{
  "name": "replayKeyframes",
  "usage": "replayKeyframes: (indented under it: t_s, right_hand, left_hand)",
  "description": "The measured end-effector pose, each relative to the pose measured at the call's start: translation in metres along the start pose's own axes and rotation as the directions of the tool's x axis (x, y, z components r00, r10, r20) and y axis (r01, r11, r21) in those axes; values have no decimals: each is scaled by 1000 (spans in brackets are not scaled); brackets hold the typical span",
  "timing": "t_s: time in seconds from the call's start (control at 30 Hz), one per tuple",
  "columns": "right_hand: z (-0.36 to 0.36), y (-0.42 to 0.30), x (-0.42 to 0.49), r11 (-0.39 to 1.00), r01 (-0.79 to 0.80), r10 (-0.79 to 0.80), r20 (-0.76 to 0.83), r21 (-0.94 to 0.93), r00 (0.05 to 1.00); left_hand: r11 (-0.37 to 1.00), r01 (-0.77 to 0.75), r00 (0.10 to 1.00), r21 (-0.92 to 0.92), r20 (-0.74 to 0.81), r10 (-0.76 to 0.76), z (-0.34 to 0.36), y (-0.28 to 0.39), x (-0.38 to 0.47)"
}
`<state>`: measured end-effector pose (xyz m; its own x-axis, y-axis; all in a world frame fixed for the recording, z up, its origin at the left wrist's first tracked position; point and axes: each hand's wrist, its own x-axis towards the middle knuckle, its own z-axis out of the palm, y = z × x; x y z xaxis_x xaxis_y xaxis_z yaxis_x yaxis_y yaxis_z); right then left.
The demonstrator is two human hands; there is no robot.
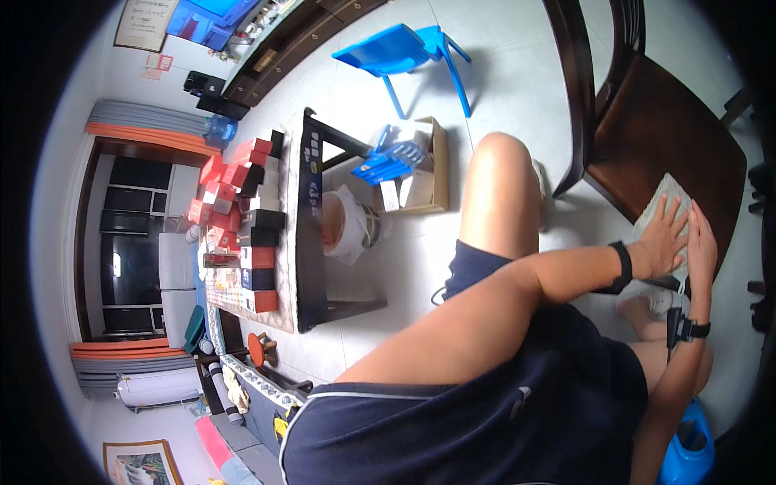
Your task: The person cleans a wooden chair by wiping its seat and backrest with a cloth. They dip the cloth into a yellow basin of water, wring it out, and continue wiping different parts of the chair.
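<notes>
A folded pale grey-green cloth (658,200) lies at the near edge of the brown wooden seat of a chair (673,127). My left hand (664,236) rests flat on the cloth, its back up and its fingers spread. Beside it, my right hand (700,239) lies along the cloth's other side with its fingers straight and close together; its palm is hidden, so whether it grips the cloth cannot be told. A small loop hangs from the cloth by the right palm. Both wrists wear black bands.
A table (291,254) bears many red, black and white boxes. Beside it are a cardboard box (439,176) with blue items and a white bag (351,224). A blue plastic chair (388,51) stands on the floor; another blue seat (688,451) is behind me.
</notes>
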<state>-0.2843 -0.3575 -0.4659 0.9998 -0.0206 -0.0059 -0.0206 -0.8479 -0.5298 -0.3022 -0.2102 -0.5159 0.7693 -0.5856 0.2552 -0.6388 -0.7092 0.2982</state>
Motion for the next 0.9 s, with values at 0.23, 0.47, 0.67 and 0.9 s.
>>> replayKeyframes:
  t_s: [0.23, 0.47, 0.67, 0.9]
  right_hand:
    - [-17, 1, 5, 931, -151, 139, 58, 332, 989]
    - [-24, 9, -10, 992, -56, 39, -141, -113, 989]
    - [-32, -5, -27, 949, -12, -101, -336, -316, 936]
    - [-37, -21, -53, 936, -229, 209, -101, -266, 973]
  left_hand:
    - [1000, -8, 991, 10, 131, 7, -12, 13, 25]
    - [968, -79, 994, 238, 90, 59, 13, 49, 78]
    - [968, -170, 954, 185, 276, 115, -10, 47, 66]
    - [967, -230, 947, 109, 253, 197, -18, 60, 40]
